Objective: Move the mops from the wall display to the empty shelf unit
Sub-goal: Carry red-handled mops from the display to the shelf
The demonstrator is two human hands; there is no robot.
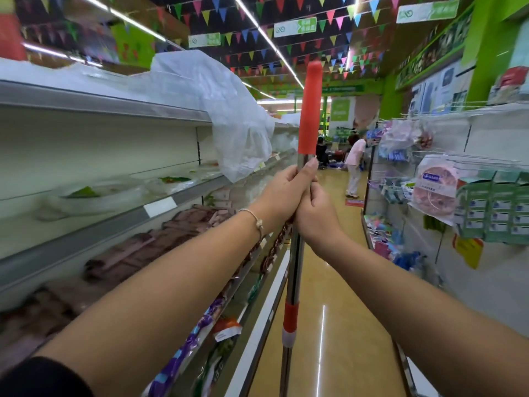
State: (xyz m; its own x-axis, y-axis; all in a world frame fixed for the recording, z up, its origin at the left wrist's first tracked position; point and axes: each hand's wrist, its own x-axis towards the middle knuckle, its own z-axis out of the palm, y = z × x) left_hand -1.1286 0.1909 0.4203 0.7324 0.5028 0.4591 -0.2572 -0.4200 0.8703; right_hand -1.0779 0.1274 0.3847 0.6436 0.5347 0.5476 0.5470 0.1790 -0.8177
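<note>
I hold one mop [295, 262] upright just right of the shelving [114, 106], my left hand [282, 190] and right hand [316, 214] both clenched round its steel pole, so I reckon it is off the display but not yet shelved, any others out of sight.

Bright ceiling strip lights [266, 38] glare on the glossy floor [323, 325]; edges blur and bend with wide-angle distortion.

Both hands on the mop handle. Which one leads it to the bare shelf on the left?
Left, probably. The left hand grips the mop handle higher, just under its red grip, on the shelf unit side; the right hand grips lower, toward the aisle.
</note>
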